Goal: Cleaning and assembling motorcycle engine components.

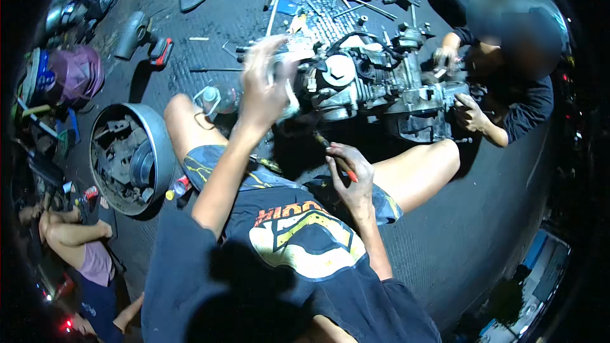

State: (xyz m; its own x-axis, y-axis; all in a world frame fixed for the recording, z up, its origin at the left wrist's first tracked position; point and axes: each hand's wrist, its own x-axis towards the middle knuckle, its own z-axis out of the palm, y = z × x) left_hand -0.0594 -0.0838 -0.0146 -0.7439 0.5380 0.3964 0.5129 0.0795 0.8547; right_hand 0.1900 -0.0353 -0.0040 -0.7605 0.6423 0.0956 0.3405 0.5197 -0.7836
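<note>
Right hand [354, 166] pinches the tool [349, 173] in its fingers; left hand [267, 79] blurs, fingers unreadable; a slack right grip could drop it!

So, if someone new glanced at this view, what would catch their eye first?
Probably the large metal engine, right of upper centre, with a co-worker's hands at its right side. Next, likely the grey drum of dark parts at left, and the orange-ended tool in the person's right hand, over the lap; the left hand is blurred.
</note>
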